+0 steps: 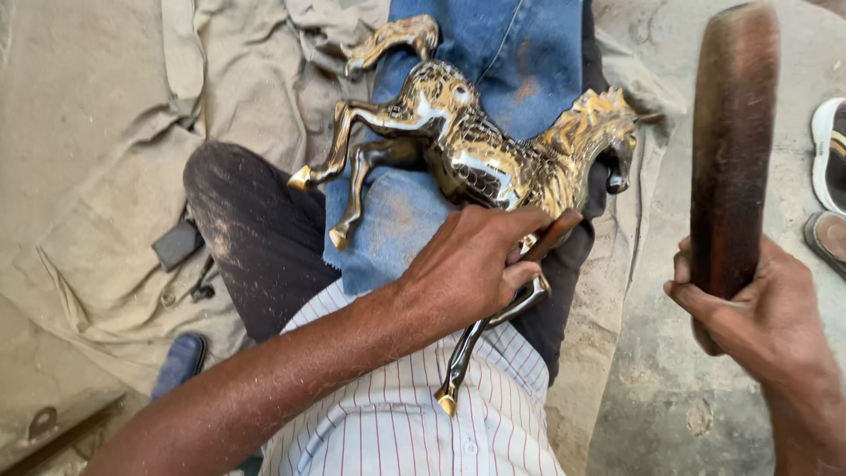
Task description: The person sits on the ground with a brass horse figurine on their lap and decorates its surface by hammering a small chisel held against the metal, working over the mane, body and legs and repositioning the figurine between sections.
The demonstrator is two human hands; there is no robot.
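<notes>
You sit on a dusty grey floor (670, 388), most of it covered on your left by a rumpled beige cloth (97, 176). On that cloth you have a small dark flat block (176, 243) with a little metal piece (203, 287) just beside it, and a blue slipper (181, 361) nearer you. At the floor's right edge lie two sandals (828, 189), touching bare concrete.

- One view is given, worn on the head and aimed steeply down.
- The lap (264, 238) and both forearms are seen from close range.
</notes>
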